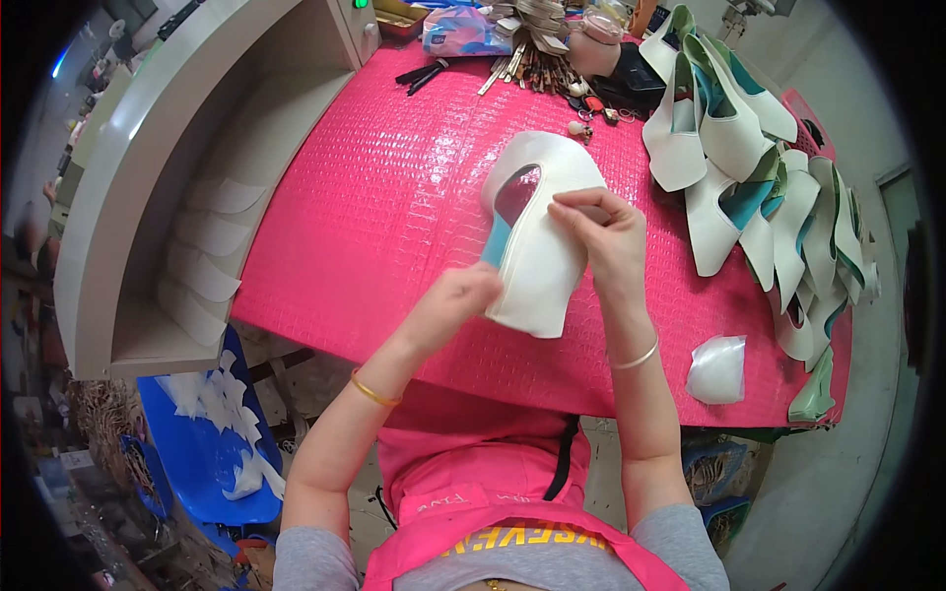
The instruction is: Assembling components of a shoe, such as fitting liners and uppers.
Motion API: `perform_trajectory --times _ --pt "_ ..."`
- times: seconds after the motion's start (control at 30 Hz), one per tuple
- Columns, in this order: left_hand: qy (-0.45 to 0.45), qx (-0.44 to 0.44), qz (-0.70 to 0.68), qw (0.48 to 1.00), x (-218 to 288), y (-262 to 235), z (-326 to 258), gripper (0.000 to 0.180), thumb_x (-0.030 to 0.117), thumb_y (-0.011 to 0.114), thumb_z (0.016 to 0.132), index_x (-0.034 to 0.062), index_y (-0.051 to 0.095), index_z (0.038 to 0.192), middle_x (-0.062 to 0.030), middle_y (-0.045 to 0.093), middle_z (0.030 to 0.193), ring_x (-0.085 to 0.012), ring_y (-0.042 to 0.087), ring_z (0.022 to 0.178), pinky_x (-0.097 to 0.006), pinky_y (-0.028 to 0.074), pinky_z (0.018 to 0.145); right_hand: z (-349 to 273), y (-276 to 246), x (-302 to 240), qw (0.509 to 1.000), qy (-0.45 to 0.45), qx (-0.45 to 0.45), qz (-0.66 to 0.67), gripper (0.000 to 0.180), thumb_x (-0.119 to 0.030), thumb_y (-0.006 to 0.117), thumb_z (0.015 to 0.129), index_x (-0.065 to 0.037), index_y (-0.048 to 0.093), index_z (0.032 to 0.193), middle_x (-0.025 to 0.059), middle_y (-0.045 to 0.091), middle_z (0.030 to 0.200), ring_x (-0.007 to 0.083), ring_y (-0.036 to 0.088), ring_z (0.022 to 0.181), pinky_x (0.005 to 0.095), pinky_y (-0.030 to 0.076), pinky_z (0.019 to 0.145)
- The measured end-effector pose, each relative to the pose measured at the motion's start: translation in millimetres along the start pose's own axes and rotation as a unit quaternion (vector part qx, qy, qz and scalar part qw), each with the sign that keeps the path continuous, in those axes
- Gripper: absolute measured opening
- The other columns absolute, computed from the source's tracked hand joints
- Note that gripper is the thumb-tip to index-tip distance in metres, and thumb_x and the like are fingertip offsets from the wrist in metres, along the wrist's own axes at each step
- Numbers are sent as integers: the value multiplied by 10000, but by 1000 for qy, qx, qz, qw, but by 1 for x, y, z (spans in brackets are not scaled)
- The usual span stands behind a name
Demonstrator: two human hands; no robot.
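Left hand (467,301) is blurry at the white shoe upper's (545,266) left edge, can't tell if it's gripping. Just beyond, the right hand (613,234) pinches that upper; uneven tugging could pucker it imo. Other uppers (731,140) heaped farther right of the grip.

The head fisheye looks down over nearby hands (613,234).

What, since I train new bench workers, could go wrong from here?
The curved white shoe upper might crease under the right grip. The rounded, translucent white piece lies near the glossy pink table's front edge, so the right forearm could brush it off. The heaped white, pointed uppers at the right could slide.
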State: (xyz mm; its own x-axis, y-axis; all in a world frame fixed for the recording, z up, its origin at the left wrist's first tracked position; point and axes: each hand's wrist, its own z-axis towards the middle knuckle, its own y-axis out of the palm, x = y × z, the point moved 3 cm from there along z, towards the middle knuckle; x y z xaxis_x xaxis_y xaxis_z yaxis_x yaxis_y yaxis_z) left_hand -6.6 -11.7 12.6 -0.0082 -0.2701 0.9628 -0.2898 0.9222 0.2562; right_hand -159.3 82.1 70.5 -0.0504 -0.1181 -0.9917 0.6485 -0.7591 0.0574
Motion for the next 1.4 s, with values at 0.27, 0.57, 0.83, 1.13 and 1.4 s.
perform_trajectory --times 0.27,0.57,0.83,1.13,1.4 --pt "-56 0 -105 993 20 43 14 434 118 611 792 -34 453 1166 -98 592 1002 -144 564 917 -280 428 838 5 -5 -18 989 -97 -40 -106 87 -20 665 692 -22 639 775 45 618 701 97 588 646 217 457 582" --pt "-42 21 -154 987 11 60 13 502 70 594 792 -11 372 1234 -92 536 1102 -158 536 979 -301 427 863 53 -38 22 934 -162 119 -297 613 -290 752 645 0 481 1113 141 496 1028 237 461 1017 341 379 867" --pt "4 83 1 997 -16 54 -9 300 43 598 789 -30 528 1071 -72 617 905 -112 569 825 -248 460 729 -15 -25 20 998 19 -3 64 275 -70 669 734 30 567 969 75 618 872 113 584 716 222 468 625" --pt "113 296 -19 948 6 60 1 204 125 568 837 -41 578 955 -68 623 832 -90 570 745 -239 459 628 13 -6 14 964 133 -11 230 377 -279 605 820 43 551 1008 64 599 906 109 574 814 256 466 708" --pt "96 321 -250 908 36 22 26 407 354 484 879 -37 582 932 -98 625 801 -140 608 650 -259 496 584 -36 18 8 953 -79 -267 -120 220 -13 639 693 21 602 907 32 574 906 71 496 806 210 392 655"
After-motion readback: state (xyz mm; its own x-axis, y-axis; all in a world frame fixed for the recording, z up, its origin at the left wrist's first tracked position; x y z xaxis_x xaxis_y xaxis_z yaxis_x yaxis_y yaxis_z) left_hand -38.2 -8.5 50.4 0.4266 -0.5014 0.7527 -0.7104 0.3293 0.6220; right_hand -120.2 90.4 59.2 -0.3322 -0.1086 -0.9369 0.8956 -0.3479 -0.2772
